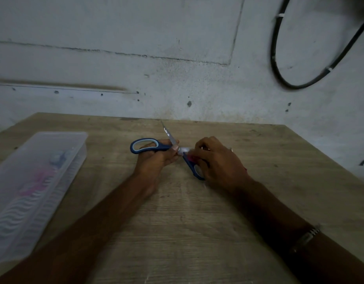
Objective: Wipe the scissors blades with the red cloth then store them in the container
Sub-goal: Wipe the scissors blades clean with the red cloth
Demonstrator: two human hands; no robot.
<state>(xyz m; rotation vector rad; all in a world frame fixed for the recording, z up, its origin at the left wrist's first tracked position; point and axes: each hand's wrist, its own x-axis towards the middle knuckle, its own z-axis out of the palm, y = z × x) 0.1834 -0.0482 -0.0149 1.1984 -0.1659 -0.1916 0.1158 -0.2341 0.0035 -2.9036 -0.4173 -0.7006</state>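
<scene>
Blue-handled scissors (pixel 145 146) are spread wide open over the middle of the wooden table (pixel 197 222). My left hand (pixel 156 158) grips them near the pivot, with one handle loop sticking out to the left and one blade pointing up and away. My right hand (pixel 216 160) covers the other handle loop and pinches the red cloth (pixel 191 158), of which only a small patch shows between the fingers, against the second blade. The clear plastic container (pixel 33 181) lies at the left, apart from both hands.
Inside the container lie pink and light-coloured items. A grey wall rises just behind the table's far edge, with a black cable loop (pixel 279 58) hanging at the upper right. The table's right edge runs diagonally past my right forearm.
</scene>
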